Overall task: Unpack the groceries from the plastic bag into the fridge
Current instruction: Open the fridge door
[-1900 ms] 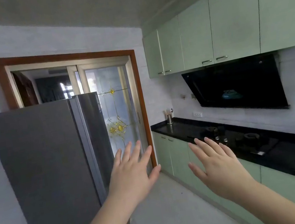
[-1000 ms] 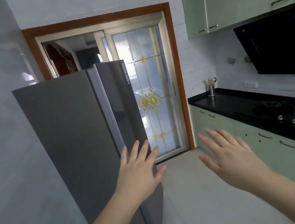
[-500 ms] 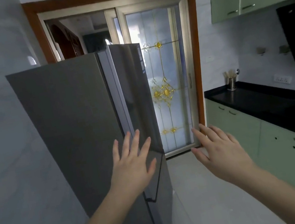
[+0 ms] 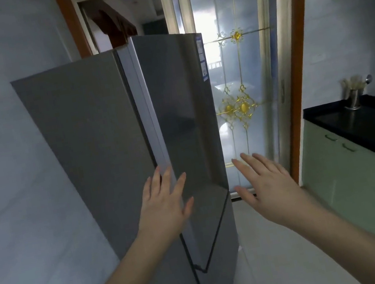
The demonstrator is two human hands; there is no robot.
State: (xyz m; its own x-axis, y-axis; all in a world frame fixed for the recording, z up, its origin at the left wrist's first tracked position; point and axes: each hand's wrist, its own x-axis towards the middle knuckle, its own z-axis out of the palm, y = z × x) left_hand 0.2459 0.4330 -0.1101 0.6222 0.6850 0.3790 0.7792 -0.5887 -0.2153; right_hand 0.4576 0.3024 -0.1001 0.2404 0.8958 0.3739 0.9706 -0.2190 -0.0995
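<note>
Fridge [image 4: 115,134] closed, just ahead | left hand [image 4: 165,208], right hand [image 4: 266,183] grips spread, empty

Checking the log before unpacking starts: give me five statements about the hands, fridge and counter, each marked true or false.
1. Both fridge doors are shut. True.
2. The left hand grips a plastic bag. False: it is open and holds nothing.
3. The right hand is open, fingers spread. True.
4. A metal utensil holder stands on the black counter. True.
5. The groceries sit on that counter. False: no groceries show there.
</note>
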